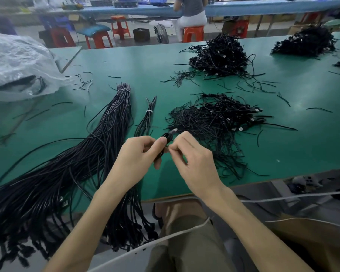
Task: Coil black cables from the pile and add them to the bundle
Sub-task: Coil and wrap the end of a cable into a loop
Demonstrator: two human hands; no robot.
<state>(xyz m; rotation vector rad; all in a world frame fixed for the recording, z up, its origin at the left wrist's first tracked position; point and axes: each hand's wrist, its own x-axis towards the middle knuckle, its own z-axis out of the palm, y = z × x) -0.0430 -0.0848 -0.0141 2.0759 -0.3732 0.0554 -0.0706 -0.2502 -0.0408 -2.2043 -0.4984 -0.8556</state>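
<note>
holding a small black cable coil [166,138] over the near part of the green table [283,154], between both hands. left hand [139,156]: thumb and curled fingers pinch the coil across its turns. right hand [192,161]: fingertips pinched together against the coil's right side. cannot tell whether they hold the cable's tail or a tie; too small. one pale connector end [174,130] sticks up out of the coil, free.

surroundings: a pile of black cables [214,122] lies just beyond the right hand. a long tied sheaf of straight cables [110,134] runs from far centre to near left and droops over the table edge. a thin tied bundle [148,114] lies between sheaf and pile.

handling, judged: cable is thin, light, soft but probably springy, so the turns will likely open if the pinch relaxes. jacket looks smooth, possibly slippery, so the grip should cross all turns at once, not one strand. best hold seems the waist of the coil, where the left thumb sits now, leaving loop and connector clear. connector is the stiff part; avoid a sharp bend there. weight is no concern. snagging on the pile's loose ends is a concern when setting it down.
</note>
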